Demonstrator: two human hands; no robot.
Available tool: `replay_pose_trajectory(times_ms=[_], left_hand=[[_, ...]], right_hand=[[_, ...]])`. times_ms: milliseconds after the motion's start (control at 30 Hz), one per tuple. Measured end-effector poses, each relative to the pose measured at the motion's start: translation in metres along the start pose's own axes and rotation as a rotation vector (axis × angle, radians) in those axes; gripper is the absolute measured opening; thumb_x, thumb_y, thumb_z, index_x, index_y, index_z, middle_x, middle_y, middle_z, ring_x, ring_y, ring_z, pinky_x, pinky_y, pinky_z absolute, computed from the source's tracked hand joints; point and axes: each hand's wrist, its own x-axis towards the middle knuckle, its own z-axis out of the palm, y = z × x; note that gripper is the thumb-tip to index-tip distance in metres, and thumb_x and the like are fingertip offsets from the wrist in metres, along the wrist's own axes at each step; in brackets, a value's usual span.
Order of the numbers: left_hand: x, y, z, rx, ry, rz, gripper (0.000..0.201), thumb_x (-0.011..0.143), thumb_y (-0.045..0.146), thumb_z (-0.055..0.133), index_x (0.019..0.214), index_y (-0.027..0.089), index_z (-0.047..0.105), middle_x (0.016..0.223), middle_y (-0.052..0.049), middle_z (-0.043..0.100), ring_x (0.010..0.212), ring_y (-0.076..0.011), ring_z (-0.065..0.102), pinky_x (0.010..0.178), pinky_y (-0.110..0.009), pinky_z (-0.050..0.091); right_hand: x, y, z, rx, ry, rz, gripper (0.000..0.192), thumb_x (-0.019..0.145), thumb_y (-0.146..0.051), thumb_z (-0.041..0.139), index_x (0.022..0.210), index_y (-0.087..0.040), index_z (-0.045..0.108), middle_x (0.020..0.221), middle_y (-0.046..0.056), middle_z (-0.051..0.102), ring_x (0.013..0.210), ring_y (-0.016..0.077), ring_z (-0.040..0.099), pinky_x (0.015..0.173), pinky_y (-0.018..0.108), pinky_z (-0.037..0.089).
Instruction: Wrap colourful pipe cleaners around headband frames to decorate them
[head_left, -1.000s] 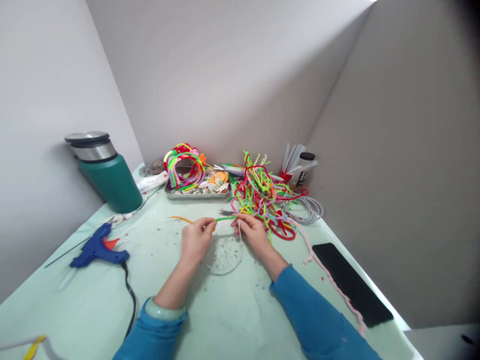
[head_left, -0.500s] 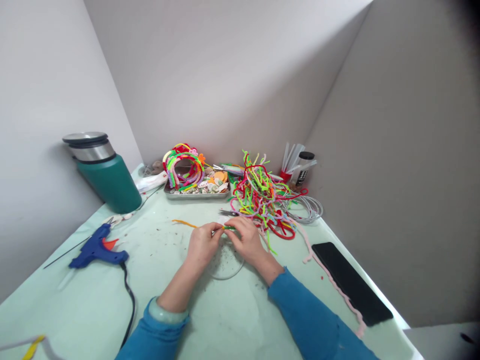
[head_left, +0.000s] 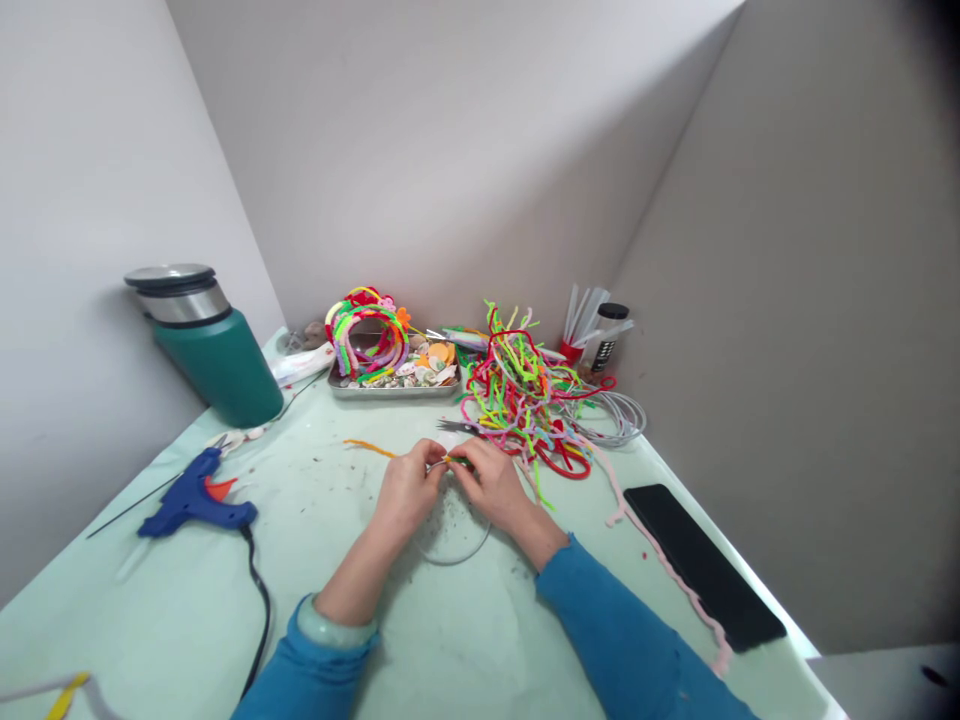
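Pinching green pipe cleaner (head_left: 455, 461) between both hands, fingertips nearly touching; left hand (head_left: 406, 490) and right hand (head_left: 490, 483) both closed on it, above clear round dish (head_left: 450, 535) at table centre; orange pipe cleaner (head_left: 367, 446) trails left of left hand; scissors (head_left: 456, 427) just behind; tangled pipe-cleaner pile (head_left: 525, 400) behind right hand; blue glue gun (head_left: 193, 500) far left; black phone (head_left: 701, 565) far right.

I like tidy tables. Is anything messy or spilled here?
Yes. Small dark scraps are scattered over the table around both hands, and the pipe cleaner pile is a loose tangle, with one pink pipe cleaner trailing toward the edge.
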Motion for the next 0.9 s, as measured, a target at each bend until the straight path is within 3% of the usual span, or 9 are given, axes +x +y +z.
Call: replay_pose_trajectory(times_ms=[500, 700, 900], left_hand=[[0.0003, 0.0026, -0.0015, -0.185, -0.121, -0.077, 0.020, 0.076, 0.020, 0.048, 0.094, 0.018, 0.055, 0.075, -0.002, 0.068, 0.064, -0.0133, 0.061, 0.059, -0.024, 0.044], [-0.0006, 0.0038, -0.0033, 0.042, -0.087, -0.011, 0.024, 0.075, 0.014, 0.049, 0.094, 0.023, 0.060, 0.090, -0.003, 0.070, 0.084, -0.0181, 0.063, 0.074, -0.028, 0.043], [-0.0016, 0.0010, -0.0023, 0.177, -0.114, -0.008, 0.020, 0.075, 0.016, 0.051, 0.089, 0.022, 0.065, 0.085, -0.004, 0.070, 0.078, -0.0179, 0.062, 0.069, -0.026, 0.041]], right_hand=[[-0.0009, 0.0019, -0.0005, -0.137, -0.041, -0.039, 0.011, 0.087, -0.017, 0.044, 0.086, -0.017, 0.055, 0.081, 0.006, 0.055, 0.074, 0.0166, 0.051, 0.067, 0.028, 0.040], [-0.0009, 0.0030, 0.0002, -0.084, -0.047, -0.025, 0.012, 0.087, -0.017, 0.045, 0.088, -0.017, 0.057, 0.082, 0.006, 0.057, 0.077, 0.0165, 0.053, 0.069, 0.027, 0.041], [-0.0015, 0.0046, 0.0025, -0.042, -0.057, -0.042, 0.012, 0.087, -0.017, 0.045, 0.089, -0.017, 0.057, 0.084, 0.007, 0.058, 0.080, 0.0168, 0.054, 0.071, 0.028, 0.042]])
